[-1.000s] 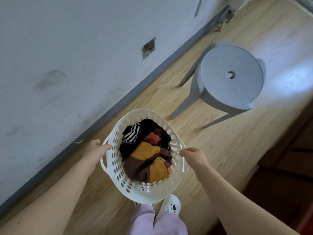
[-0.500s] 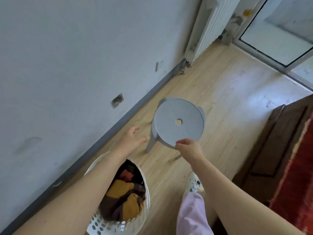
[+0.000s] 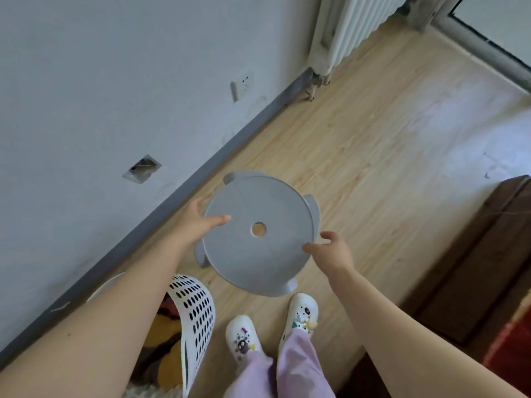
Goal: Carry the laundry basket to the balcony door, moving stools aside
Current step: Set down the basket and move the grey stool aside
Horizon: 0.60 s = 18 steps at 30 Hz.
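Note:
A round grey plastic stool [image 3: 258, 251] with a hole in the middle of its seat stands on the wood floor just ahead of my feet. My left hand [image 3: 198, 221] grips the seat's left edge, thumb lying on top. My right hand [image 3: 330, 251] holds the seat's right edge with curled fingers. The white perforated laundry basket [image 3: 198, 308] with dark and yellow clothes sits on the floor at lower left by the wall, partly hidden under my left forearm.
A white wall with a grey skirting board [image 3: 201, 173] runs along the left. A white radiator [image 3: 350, 27] stands at the top, the balcony door frame [image 3: 485, 44] at top right. Dark wooden furniture [image 3: 474, 259] lines the right. My white clogs [image 3: 298, 314] are below the stool.
Both hands let go of the basket, which now rests on the floor, and reached forward. They have closed on the stool's seat edges as I stepped nearer.

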Tool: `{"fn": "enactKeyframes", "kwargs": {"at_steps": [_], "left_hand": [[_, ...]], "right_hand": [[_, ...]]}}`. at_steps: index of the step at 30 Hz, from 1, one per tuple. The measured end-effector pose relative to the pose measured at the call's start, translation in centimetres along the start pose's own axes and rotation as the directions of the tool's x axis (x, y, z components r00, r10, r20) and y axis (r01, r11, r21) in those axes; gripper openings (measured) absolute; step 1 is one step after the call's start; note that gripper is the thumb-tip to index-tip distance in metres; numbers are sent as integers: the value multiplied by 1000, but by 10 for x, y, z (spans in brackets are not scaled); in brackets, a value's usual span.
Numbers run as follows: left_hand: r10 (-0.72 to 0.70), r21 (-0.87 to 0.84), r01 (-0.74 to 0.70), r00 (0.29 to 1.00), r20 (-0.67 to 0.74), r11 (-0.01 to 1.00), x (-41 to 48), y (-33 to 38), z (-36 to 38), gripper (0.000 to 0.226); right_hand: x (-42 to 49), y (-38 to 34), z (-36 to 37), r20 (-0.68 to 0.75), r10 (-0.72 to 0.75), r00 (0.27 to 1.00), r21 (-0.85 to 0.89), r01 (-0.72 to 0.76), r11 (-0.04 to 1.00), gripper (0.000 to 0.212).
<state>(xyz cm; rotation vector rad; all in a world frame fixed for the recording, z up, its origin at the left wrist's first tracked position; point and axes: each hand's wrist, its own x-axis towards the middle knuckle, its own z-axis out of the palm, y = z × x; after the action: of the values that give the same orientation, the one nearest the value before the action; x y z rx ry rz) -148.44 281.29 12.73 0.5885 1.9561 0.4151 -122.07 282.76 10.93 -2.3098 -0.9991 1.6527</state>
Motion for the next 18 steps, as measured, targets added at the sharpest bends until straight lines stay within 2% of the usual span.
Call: {"fn": "enactKeyframes", "kwargs": {"at_steps": [3,5,8,11,16,18], "left_hand": [[-61,-29,62,998,29,998,29,-3,7,93],[-112,-52,116,991,72,992,43,-6,13,90],[-153,-17,155,984,87,988,64,-9,18,92],[-190,-32,198,966,176,980,84,-7,13,103],[-225,-27,243,932,285,970,98,-4,1,108],[-225,-95,262,930,292,960,95,-2,-4,107]], "right_hand": [[24,13,6,42,81,996,28,-82,996,82],[37,17,9,93,118,989,42,-122,992,88],[54,19,18,209,168,963,162,-203,966,75],[70,12,25,276,185,943,260,-259,930,56],[77,-7,23,279,212,937,261,-287,922,55],[76,-25,20,266,198,943,241,-264,934,59]]}}
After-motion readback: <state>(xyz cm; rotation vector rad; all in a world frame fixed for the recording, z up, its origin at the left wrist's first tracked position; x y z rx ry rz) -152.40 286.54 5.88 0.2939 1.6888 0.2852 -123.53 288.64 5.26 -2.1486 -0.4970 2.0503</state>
